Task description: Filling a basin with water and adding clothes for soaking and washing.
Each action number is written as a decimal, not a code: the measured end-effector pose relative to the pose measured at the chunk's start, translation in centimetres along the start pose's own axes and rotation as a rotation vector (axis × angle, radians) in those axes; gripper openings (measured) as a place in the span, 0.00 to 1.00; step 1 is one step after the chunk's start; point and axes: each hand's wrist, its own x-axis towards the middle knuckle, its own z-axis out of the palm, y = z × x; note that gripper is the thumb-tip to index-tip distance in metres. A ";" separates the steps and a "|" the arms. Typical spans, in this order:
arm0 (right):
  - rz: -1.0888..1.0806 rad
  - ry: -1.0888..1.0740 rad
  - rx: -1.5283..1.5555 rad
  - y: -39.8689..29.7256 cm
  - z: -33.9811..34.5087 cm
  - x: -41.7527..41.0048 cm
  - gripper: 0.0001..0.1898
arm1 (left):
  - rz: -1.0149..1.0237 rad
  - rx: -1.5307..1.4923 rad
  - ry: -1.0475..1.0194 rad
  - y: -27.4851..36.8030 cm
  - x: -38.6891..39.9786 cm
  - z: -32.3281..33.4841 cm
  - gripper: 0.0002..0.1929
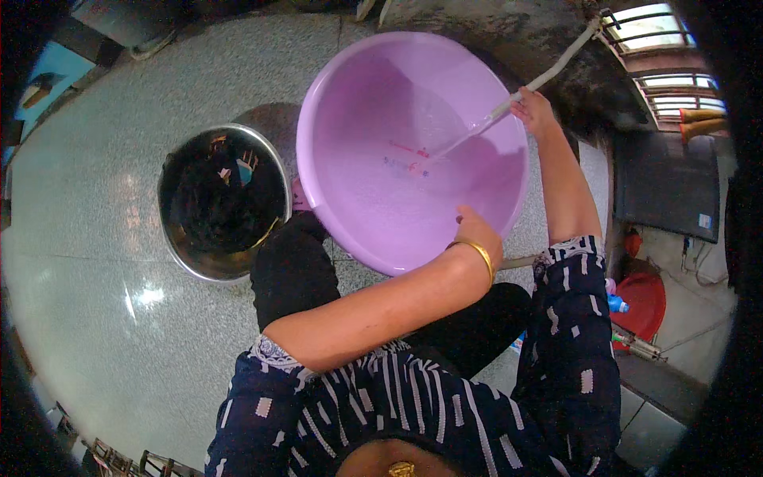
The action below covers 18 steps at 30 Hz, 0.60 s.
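A large purple plastic basin (357, 131) is before me, tilted, with printed marks on its inner bottom. My right hand (534, 113) grips a pale hose (557, 68) near its outlet, above the basin's far right rim. Water (456, 144) streams from it onto the basin's bottom. At the near right rim is my left hand (481, 231), a gold bangle on its wrist. It grips the basin there, thumb side showing inside; its other fingers are hidden. Left of the basin stands a round steel tub (199, 268) with dark cloth (220, 197) in it.
The speckled tile floor (107, 197) looks shiny and perhaps wet at left. The hose runs up to a pipe fitting (596, 27) near barred windows (650, 30). At right are a dark panel (667, 185), a red basin (647, 298) and a blue-capped bottle (618, 304). My bent knees flank the near side.
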 end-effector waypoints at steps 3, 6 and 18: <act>-0.015 -0.019 0.008 0.0 0.2 -0.1 0.09 | -0.008 0.009 -0.007 0.0 0.1 0.2 0.16; 0.016 -0.066 0.003 -0.1 0.3 -0.1 0.12 | -0.016 0.003 -0.001 0.0 0.3 0.4 0.15; 0.015 -0.050 -0.001 0.1 0.0 0.3 0.10 | -0.013 -0.017 0.073 0.1 0.4 0.9 0.13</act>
